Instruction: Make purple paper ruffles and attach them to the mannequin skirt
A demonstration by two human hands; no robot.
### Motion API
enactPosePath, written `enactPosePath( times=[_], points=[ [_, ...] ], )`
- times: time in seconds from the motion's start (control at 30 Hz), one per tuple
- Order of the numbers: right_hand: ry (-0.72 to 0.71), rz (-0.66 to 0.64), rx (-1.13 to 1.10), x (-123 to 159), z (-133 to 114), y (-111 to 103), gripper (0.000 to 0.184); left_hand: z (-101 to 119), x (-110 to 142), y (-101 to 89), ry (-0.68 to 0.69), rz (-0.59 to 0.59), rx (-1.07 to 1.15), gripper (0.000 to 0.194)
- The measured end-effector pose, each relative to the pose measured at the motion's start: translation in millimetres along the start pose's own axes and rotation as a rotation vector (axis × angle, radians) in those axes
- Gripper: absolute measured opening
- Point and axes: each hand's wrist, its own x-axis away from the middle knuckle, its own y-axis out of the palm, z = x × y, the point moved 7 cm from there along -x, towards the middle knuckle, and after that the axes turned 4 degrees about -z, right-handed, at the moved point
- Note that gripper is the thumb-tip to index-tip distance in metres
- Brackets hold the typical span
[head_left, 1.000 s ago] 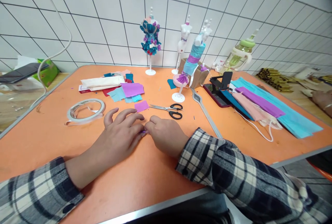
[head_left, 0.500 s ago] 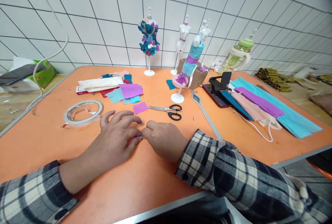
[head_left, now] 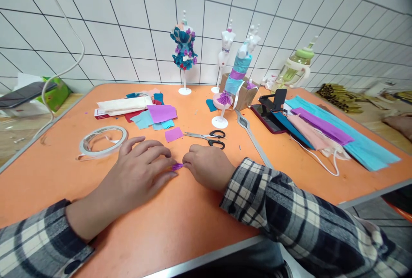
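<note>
Over an orange surface [head_left: 154,239], midway along its near edge and a little way in, a small pleated purple piece [head_left: 177,166] is held between two bare hands. Its right end is pinched between the fingertips of the right hand [head_left: 208,167], that grip closed on it. The left end is met by the fingertips of the left hand [head_left: 138,172], whose other fingers are spread; whether the piece is clasped there or only steadied cannot be told.

The material looks thin, like crepe paper or light cloth, so it can be judged nearly weightless, soft, easily creased and perhaps easily torn. It is probably best taken by the gathered ends, in a light pinch, so that the folds are not flattened.

Towards the far edge, just beyond the hands, a flat purple square [head_left: 174,134] is laid beside black-handled scissors [head_left: 197,135]. Nearer the left edge, a roll of tape [head_left: 84,141] is seen. Small dress forms [head_left: 183,50] are stood along the far edge, and long coloured strips [head_left: 322,125] are spread towards the right edge.
</note>
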Motion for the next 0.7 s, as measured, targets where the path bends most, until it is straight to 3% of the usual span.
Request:
enactPosePath(
  times=[0.33,0.53,0.7],
  points=[
    [-0.065,-0.003,-0.056,-1,-4,-1,0.026,8,-6,12.9,0.04,-0.104,0.088,0.027],
    [-0.067,-0.006,-0.04,0,-4,2,0.026,7,-7,15.8,0.079,-0.103,0.155,0.028],
    [-0.078,0.019,-0.031,0,-5,4,0.026,1,-3,13.6,-0.043,-0.117,0.168,0.024]
  ],
)
